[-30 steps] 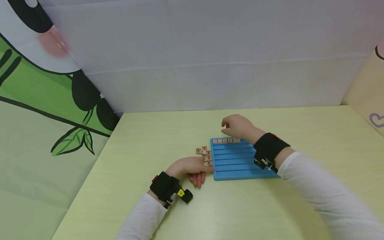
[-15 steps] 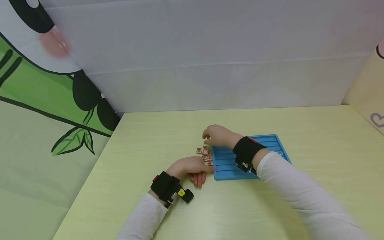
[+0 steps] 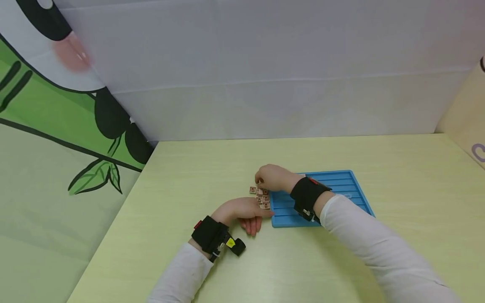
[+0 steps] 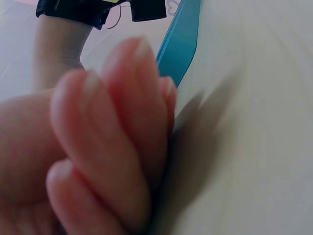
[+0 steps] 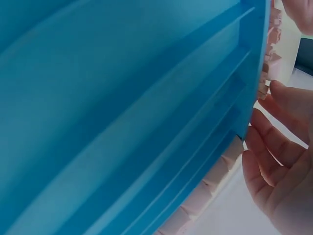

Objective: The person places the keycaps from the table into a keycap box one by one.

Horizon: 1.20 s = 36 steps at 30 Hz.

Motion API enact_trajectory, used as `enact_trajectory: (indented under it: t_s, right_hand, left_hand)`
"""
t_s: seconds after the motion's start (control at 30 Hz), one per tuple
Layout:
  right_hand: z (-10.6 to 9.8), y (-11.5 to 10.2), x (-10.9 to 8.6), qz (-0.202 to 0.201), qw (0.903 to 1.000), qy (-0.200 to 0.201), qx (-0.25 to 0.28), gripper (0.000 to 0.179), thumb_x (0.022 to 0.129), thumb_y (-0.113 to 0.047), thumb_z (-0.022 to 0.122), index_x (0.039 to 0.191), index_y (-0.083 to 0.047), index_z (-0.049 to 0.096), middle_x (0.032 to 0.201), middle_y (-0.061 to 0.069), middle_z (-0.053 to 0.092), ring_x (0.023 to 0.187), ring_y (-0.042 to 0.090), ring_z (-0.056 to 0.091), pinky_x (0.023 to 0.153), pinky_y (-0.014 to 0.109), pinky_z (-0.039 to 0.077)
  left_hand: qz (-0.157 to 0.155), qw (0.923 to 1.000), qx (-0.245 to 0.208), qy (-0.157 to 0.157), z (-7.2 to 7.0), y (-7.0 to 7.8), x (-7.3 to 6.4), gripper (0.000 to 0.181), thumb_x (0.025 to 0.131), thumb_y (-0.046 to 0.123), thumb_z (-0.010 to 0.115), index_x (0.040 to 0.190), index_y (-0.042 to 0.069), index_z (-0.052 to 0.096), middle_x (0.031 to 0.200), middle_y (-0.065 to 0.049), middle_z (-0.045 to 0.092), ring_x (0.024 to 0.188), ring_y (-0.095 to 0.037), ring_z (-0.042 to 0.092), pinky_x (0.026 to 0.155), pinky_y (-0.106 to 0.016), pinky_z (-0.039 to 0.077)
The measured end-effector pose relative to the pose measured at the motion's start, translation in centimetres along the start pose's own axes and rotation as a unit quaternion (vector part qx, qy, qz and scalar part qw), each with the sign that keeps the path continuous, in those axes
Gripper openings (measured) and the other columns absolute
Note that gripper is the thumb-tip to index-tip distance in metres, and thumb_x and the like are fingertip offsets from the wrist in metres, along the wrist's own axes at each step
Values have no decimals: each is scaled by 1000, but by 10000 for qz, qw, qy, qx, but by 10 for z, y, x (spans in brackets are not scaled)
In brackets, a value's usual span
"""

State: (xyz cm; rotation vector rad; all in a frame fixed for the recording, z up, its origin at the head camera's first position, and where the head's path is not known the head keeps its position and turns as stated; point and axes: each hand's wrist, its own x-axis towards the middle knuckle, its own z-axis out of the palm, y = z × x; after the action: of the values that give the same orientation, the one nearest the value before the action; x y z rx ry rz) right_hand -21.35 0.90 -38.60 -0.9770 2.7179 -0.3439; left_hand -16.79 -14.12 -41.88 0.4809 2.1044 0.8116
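A blue ridged tray point(image 3: 283, 210) lies on the table, and small light wooden tiles point(image 3: 266, 199) with printed square marks are heaped against its left side. My right hand point(image 3: 276, 177) reaches over the tray's far left corner, its thumb and index fingertips pinching a tile point(image 5: 263, 90) at the pile's far end. Beside the tray's near left corner, my left hand point(image 3: 246, 210) rests with its thumb stretched to the tray's edge and its other fingers point(image 4: 98, 132) loosely bent, holding nothing. A row of tiles point(image 5: 195, 199) fills part of the tray's far groove, mostly hidden in the head view.
The pale wooden table point(image 3: 197, 176) ends at a white cloth backdrop point(image 3: 265, 109). A printed cartoon panel point(image 3: 75, 126) stands along the left. Both wrists wear black camera straps point(image 3: 308, 195).
My right hand has moved left from above the tray's far row, then down to the tile pile, closing on a tile. My left hand stays at the tray's edge.
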Motion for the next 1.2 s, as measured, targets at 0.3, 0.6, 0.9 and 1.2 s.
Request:
enact_trajectory:
  t_s: [0.3,0.6,0.9,1.2]
  right_hand:
    - [5,-1,1,-19,9999,30,-125,16,93,-11,58,102,-5,70,99,8,67,85,20,59,82,34,50]
    - [1,0,-2,-71,9995,261,190,14,92,-10,58,100,-5,67,97,8,66,81,19,56,79,34,49]
    - [-13,9,-17,-105,9956,677,641,24,94,-12,57,116,-1,60,104,12,65,91,23,61,81,35,49]
    - [-13,34,-40,-18,9933,878,756,20,91,-18,64,104,-3,68,96,9,65,84,20,57,78,35,49]
  left_hand:
    - [-47,10000,67,-21,1,-1,-2,54,96,42,51,58,6,66,49,-2,61,37,-10,53,41,-21,42]
    - [-9,10000,-2,-66,1,-2,-2,54,96,41,51,58,5,66,48,-2,60,37,-9,53,41,-20,42]
    - [-9,9999,23,-142,0,-2,-2,55,96,42,50,58,5,66,48,-2,60,38,-10,54,41,-21,42]
    - [-56,9998,29,-169,1,-2,-2,56,96,42,50,57,5,65,48,-2,60,39,-9,55,40,-20,41]
